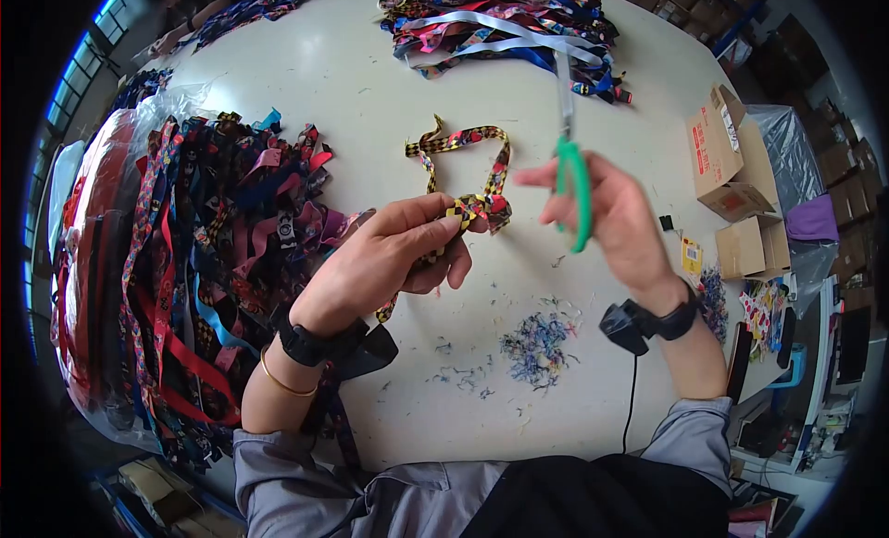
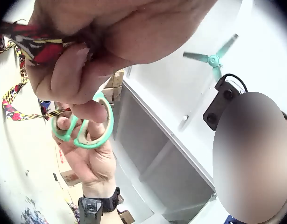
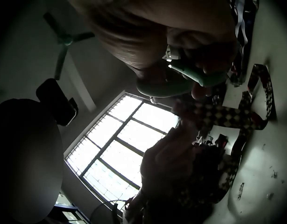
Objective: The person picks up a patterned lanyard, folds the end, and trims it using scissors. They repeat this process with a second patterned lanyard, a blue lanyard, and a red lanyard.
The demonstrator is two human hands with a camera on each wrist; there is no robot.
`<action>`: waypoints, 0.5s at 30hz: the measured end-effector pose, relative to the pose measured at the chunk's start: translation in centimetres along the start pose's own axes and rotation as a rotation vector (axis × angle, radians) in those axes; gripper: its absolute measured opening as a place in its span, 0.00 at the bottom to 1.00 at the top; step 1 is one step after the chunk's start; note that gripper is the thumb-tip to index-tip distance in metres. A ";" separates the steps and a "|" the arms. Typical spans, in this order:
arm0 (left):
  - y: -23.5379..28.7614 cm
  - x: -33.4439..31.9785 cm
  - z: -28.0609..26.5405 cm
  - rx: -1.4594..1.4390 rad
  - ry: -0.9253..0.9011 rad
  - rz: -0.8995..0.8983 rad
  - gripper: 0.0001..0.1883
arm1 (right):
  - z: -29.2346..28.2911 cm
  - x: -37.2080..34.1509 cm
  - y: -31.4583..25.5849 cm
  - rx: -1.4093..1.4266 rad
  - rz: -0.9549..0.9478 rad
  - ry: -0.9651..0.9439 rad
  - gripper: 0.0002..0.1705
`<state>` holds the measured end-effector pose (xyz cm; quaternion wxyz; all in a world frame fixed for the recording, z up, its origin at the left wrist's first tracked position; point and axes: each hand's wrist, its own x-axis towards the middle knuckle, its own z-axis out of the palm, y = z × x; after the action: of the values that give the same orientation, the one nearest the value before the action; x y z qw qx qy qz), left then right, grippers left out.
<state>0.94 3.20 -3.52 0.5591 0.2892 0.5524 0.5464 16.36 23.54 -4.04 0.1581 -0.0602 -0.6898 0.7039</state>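
Note:
In the head view my left hand (image 1: 394,246) pinches a yellow, black and red patterned strap (image 1: 477,209) between thumb and fingers; a loop of the strap lies on the table beyond. My right hand (image 1: 620,223) has green-handled scissors (image 1: 574,195) around its fingers, with the blades pointing away from me. The left wrist view shows the strap (image 2: 45,49) in the left hand (image 2: 82,60) close up, and the scissors' green rings (image 2: 103,133) on the right hand (image 2: 89,161). The right wrist view is dark, with the scissors (image 3: 194,74) near the strap (image 3: 223,115).
A large heap of straps (image 1: 222,260) lies on the left of the table (image 1: 333,84), beside plastic-wrapped bundles (image 1: 102,232). More straps (image 1: 500,29) are piled at the far side. Thread scraps (image 1: 540,348) lie near me. Cardboard boxes (image 1: 732,168) stand at the right.

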 end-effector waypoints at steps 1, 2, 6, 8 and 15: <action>0.0 0.0 0.3 -0.001 0.001 0.018 0.16 | 1.0 -0.1 0.5 0.009 0.054 -0.003 0.20; -0.1 0.0 0.6 -0.002 0.001 0.036 0.16 | 1.5 -0.1 0.9 0.018 0.107 -0.007 0.21; -0.1 -0.2 0.5 0.247 0.106 0.127 0.12 | 1.6 1.3 2.8 0.104 0.235 -0.088 0.23; -0.1 -0.1 -0.5 0.635 0.239 0.176 0.10 | 0.0 2.2 2.5 -0.057 0.209 -0.087 0.21; 0.3 0.1 -0.6 0.496 0.091 0.031 0.11 | -4.5 2.9 -0.8 -1.166 -0.231 0.419 0.16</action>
<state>0.23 3.18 -3.37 0.4372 0.4009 0.6897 0.4152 15.05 28.70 -3.08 0.3061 -0.1982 -0.9166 0.1637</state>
